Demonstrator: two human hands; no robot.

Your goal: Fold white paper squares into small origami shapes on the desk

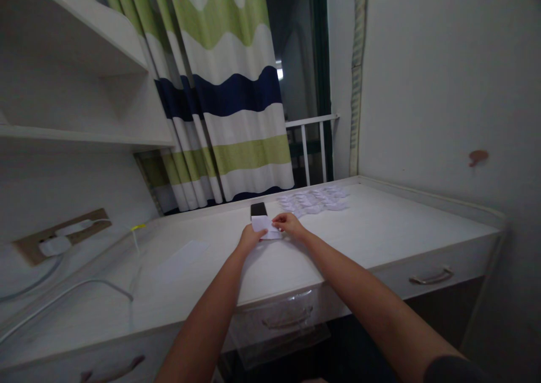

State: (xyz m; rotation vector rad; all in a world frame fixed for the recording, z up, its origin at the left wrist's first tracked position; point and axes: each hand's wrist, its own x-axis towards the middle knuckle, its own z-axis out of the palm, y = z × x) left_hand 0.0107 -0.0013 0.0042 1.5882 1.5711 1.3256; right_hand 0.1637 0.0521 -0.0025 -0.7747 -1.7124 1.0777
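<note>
Both hands are on one small piece of white paper (261, 223), folded at least once, just above the white desk. My left hand (250, 237) grips its left lower side, thumb lying on top. At the right edge my right hand (289, 224) pinches the paper between thumb and fingers. Right behind the paper lies a black phone (258, 209), its near end covered by the sheet. Beyond my right hand several folded white paper pieces (315, 200) are spread in rows. A flat white paper sheet (181, 260) rests on the desk to the left.
The white desk (380, 225) has a raised rim and drawers with metal handles (431, 276). A grey cable (84, 284) runs over its left side, near plugged-in adapters (57, 245). Shelves (84, 138) overhang the left. A striped curtain (236, 90) hangs behind, beside white railings (313, 146).
</note>
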